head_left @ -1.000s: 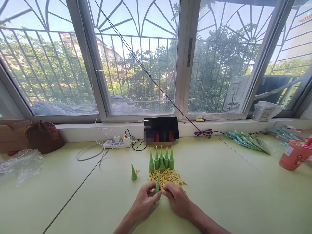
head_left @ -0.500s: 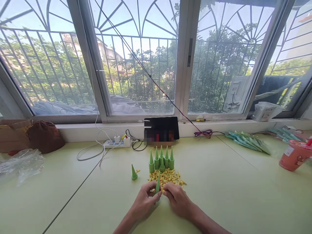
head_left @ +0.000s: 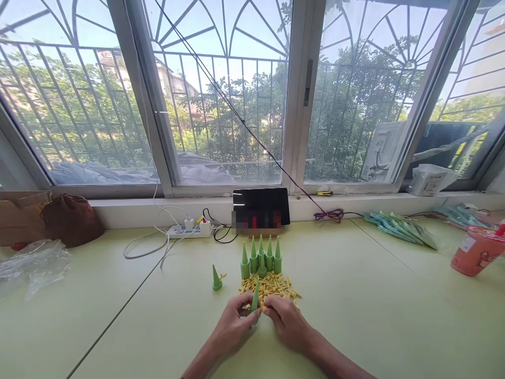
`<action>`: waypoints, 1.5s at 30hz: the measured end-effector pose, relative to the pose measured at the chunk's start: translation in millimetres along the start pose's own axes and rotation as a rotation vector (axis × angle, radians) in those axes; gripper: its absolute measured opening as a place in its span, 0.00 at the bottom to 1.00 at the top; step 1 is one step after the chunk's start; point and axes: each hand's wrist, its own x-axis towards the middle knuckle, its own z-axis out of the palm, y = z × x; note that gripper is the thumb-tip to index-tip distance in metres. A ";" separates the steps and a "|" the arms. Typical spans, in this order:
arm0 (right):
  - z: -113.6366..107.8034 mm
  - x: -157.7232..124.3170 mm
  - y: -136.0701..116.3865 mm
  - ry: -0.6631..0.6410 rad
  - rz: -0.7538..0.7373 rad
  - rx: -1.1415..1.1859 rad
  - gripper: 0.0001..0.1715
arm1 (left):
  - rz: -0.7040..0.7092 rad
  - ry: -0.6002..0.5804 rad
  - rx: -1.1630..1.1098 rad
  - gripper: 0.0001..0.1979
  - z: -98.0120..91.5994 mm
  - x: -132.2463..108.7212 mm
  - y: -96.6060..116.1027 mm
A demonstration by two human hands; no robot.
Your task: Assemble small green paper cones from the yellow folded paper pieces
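My left hand (head_left: pixel 232 323) is closed around the base of a slim green cone (head_left: pixel 255 296), which stands nearly upright with its tip free. Close on its right, the fingers of my right hand (head_left: pixel 290 321) are pinched together on a small yellow peg-like piece (head_left: pixel 264 307), mostly hidden by the fingertips. Just beyond both hands lies a heap of small yellow pieces (head_left: pixel 276 286). Behind the heap several green cones on ribbed bases (head_left: pixel 245 266) stand in a group. Off to the left is a single green cone (head_left: pixel 216 279) with a yellow piece at its side.
A dark tablet (head_left: pixel 261 208) leans by the window sill. Left of it are a power strip (head_left: pixel 201 230) with cables and a brown pouch (head_left: pixel 73 220). Green plastic packets (head_left: pixel 400 230) and a red drink cup (head_left: pixel 471 252) stand at the right.
Both hands and the green cone keep almost the same position. The whole view has shifted very slightly.
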 end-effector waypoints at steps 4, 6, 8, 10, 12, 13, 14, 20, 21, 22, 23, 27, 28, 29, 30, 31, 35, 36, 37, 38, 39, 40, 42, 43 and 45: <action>1.1 -0.3 1.7 0.003 -0.007 0.004 0.13 | 0.001 0.004 -0.007 0.12 0.7 -0.5 3.1; 1.4 -0.4 2.5 0.000 -0.007 0.004 0.13 | 0.002 0.004 -0.011 0.13 1.1 -0.3 3.8; 1.6 -0.5 3.2 -0.001 -0.007 0.002 0.13 | 0.007 0.002 -0.015 0.13 1.2 0.1 3.5; 1.9 -0.5 4.0 0.002 -0.011 -0.002 0.14 | 0.010 0.002 -0.017 0.13 1.1 0.6 2.6; 2.2 -0.7 4.7 0.006 -0.018 -0.009 0.15 | 0.010 0.006 -0.014 0.14 0.8 1.0 1.9; 2.4 -0.8 4.9 0.008 -0.020 -0.012 0.15 | 0.009 0.009 -0.011 0.14 0.6 1.0 1.9; 2.5 -0.9 4.9 0.009 -0.022 -0.013 0.15 | 0.009 0.011 -0.008 0.14 0.5 0.9 2.1; 1.2 -1.2 2.4 0.000 -0.016 0.003 0.14 | 0.016 0.014 -0.003 0.13 0.7 -0.5 5.0; 0.8 -1.1 1.9 -0.002 -0.015 0.006 0.14 | 0.014 0.016 -0.003 0.14 0.9 -0.5 5.2; 0.5 -0.9 1.6 -0.005 -0.014 0.007 0.14 | 0.011 0.019 -0.002 0.14 1.1 -0.5 5.2; 0.2 -0.7 1.4 -0.007 -0.015 0.007 0.14 | 0.009 0.020 0.000 0.14 1.3 -0.3 5.1; -0.3 -0.3 2.2 -0.012 -0.022 0.002 0.14 | 0.015 0.030 0.014 0.14 1.8 0.2 4.0; -0.2 -0.3 2.6 -0.013 -0.025 0.002 0.14 | 0.017 0.030 0.017 0.13 1.8 0.2 3.8; -0.1 -0.4 3.0 -0.013 -0.028 0.002 0.14 | 0.018 0.026 0.018 0.13 1.8 0.1 3.8; 0.0 -0.6 3.2 -0.013 -0.030 0.001 0.14 | 0.020 0.024 0.019 0.13 1.9 -0.1 3.9; 0.1 -0.7 3.3 -0.013 -0.032 -0.001 0.14 | 0.023 0.024 0.018 0.13 1.9 -0.3 4.1; 0.2 -0.9 2.3 -0.008 -0.042 -0.008 0.15 | 0.029 0.041 0.028 0.14 1.9 -0.7 4.5; 0.0 -0.8 1.9 -0.006 -0.043 -0.010 0.16 | 0.027 0.042 0.032 0.14 1.8 -0.6 4.2; -0.1 -0.6 1.6 -0.006 -0.044 -0.011 0.15 | 0.026 0.040 0.037 0.14 1.5 -0.4 3.9; -0.1 -0.4 1.3 -0.006 -0.044 -0.010 0.15 | 0.028 0.035 0.042 0.13 1.2 -0.2 3.4; -0.1 -0.3 1.3 -0.006 -0.044 -0.008 0.15 | 0.032 0.031 0.049 0.13 0.9 0.0 3.0; -0.1 -0.1 1.4 -0.006 -0.044 -0.006 0.15 | 0.038 0.027 0.056 0.13 0.6 0.1 2.6; 0.2 0.1 2.1 -0.006 -0.043 -0.003 0.15 | 0.047 0.020 0.072 0.12 0.1 0.2 2.2; 0.3 0.1 2.6 -0.005 -0.041 -0.002 0.15 | 0.050 0.020 0.080 0.12 0.0 0.1 2.1; 0.6 0.1 3.4 -0.003 -0.038 0.002 0.15 | 0.057 0.023 0.094 0.12 -0.1 0.1 1.8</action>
